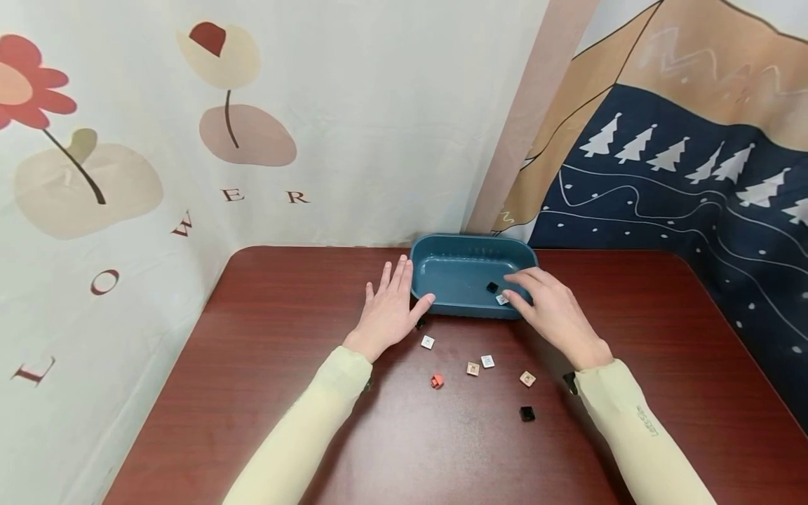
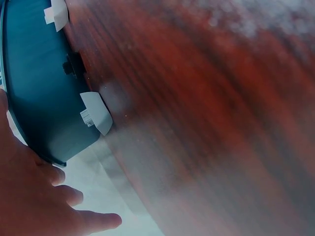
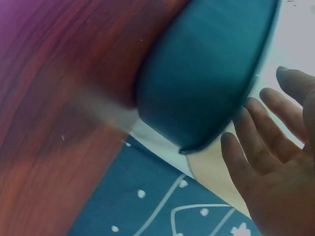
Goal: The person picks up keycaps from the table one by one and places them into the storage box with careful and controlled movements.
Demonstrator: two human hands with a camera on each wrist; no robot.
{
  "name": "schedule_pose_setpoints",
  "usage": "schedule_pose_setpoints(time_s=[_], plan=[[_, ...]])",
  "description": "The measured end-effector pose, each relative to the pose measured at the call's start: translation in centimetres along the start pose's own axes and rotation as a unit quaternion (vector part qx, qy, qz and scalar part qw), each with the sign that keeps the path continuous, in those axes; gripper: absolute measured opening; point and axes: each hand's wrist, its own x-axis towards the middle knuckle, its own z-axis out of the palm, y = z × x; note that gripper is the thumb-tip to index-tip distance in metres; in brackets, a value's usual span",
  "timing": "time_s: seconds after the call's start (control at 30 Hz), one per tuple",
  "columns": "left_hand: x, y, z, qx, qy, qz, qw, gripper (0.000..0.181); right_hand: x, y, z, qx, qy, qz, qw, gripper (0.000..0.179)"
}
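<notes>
Up at the far edge of the desk [image 1: 290, 337], a little right of its middle, the blue tray [image 1: 448, 270] is set, and small keycap-like pieces [image 1: 487, 361] are in play. Hard, light plastic is to be expected of them: stiff, hardly fragile, a touch slippery and likely to skitter if nipped at a corner, so a pinch across two opposite sides should serve best. The tray looks rigid and light too, easily nudged, best steadied by its rim. And over its right end the right hand [image 1: 555, 312] is poised, thumb and fingers parted, a pale piece [image 1: 501, 299] right by the thumb tip, a black piece [image 1: 492, 287] just beyond; whether the pale one is touched cannot be told. At the left end the left hand [image 1: 386, 312] is laid straight-fingered, nothing gripped, the rim seemingly touched. Just by its thumb a dark piece [image 1: 421, 323] is half hidden, below the tray's near left corner. Toward the desk's near side, between the two wrists and beyond, white pieces [image 1: 428, 342], tan pieces [image 1: 473, 368], a red piece [image 1: 437, 381] and another black one [image 1: 527, 414] are strewn, clear of all fingertips.
</notes>
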Motion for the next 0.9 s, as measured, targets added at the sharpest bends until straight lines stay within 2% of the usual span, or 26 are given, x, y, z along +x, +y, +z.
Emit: schedule_pose_setpoints(time_s=[0.13,0.33,0.7,0.9], plan=[[0.0,0.0,-0.1,0.001,-0.001,0.001,1.0000,0.089,-1.4,-0.5,-0.8,-0.014,0.018,-0.018,0.9996,0.032],[0.0,0.0,-0.1,0.004,-0.004,-0.001,1.0000,0.089,-3.6,-1.1,-1.6,-0.034,0.013,-0.044,0.9984,0.035],[0.2,0.0,0.0,0.001,0.002,0.002,1.0000,0.089,-6.7,-1.3,-2.2,-0.051,-0.028,-0.059,0.9965,0.048],[0.2,0.0,0.0,0.004,0.000,0.002,1.0000,0.089,-8.3,-1.3,-2.2,-0.042,-0.076,-0.044,0.9953,0.063]])
